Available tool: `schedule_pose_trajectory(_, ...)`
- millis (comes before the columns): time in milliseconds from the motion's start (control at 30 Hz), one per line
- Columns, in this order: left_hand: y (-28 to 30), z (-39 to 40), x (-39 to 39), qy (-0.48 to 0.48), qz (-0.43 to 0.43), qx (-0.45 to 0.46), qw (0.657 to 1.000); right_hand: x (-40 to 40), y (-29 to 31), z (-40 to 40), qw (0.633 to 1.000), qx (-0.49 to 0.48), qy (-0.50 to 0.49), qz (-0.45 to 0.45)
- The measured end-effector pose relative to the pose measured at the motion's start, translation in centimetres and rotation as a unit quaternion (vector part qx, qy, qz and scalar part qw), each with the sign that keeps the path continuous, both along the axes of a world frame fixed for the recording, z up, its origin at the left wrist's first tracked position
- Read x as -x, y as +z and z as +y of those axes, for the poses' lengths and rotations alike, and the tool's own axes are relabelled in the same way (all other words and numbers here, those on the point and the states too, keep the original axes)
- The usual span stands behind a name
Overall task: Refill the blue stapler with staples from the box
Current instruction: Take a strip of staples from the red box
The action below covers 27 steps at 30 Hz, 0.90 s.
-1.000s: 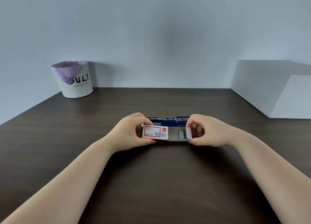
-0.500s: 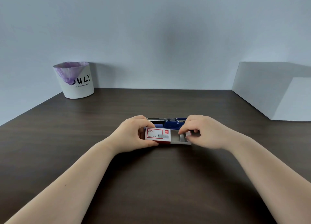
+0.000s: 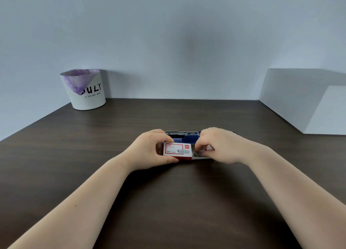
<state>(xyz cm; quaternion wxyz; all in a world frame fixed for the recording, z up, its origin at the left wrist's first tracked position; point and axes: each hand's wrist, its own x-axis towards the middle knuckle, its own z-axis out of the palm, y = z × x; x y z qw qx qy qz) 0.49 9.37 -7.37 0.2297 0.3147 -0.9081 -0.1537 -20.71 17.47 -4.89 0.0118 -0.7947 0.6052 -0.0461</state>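
Observation:
A small white and red staple box (image 3: 177,151) lies on the dark table, its grey inner tray (image 3: 201,156) slid out to the right. My left hand (image 3: 149,149) grips the box's sleeve from the left. My right hand (image 3: 219,145) hovers over the tray with fingertips pinched down into it; whether staples are between them is hidden. Just behind both hands lies the blue stapler (image 3: 189,136), opened flat with its metal channel showing, partly hidden by my hands.
A white bin (image 3: 85,91) with a purple liner stands at the back left against the wall. A white block (image 3: 307,100) sits at the back right. The dark wooden table (image 3: 168,202) extends toward me.
My right hand has shifted left from the tray's end flap and curled its fingers down into the open tray. The left hand keeps its hold on the box.

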Motion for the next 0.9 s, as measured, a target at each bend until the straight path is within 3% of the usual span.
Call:
schedule_pose_trajectory(267,-0.1,-0.1,-0.1,0.010,0.002,-0.004,1.000,1.8,0.7,0.6,0.979,0.090,-0.068,-0.171)
schedule_pose_trajectory(467,-0.1,-0.1,0.0,0.011,0.003,-0.009,1.000,2.3,0.1,1.1,0.964,-0.007,-0.137,-0.229)
schedule_pose_trajectory(633,0.0,0.0,0.0,0.007,0.003,-0.022,1.000,1.4,-0.1,1.1,0.942,-0.023,-0.115,-0.315)
schedule_pose_trajectory(900,0.0,0.3,0.2,0.007,0.012,-0.050,0.999,0.0,-0.8,0.9,0.948,0.001,-0.055,-0.313)
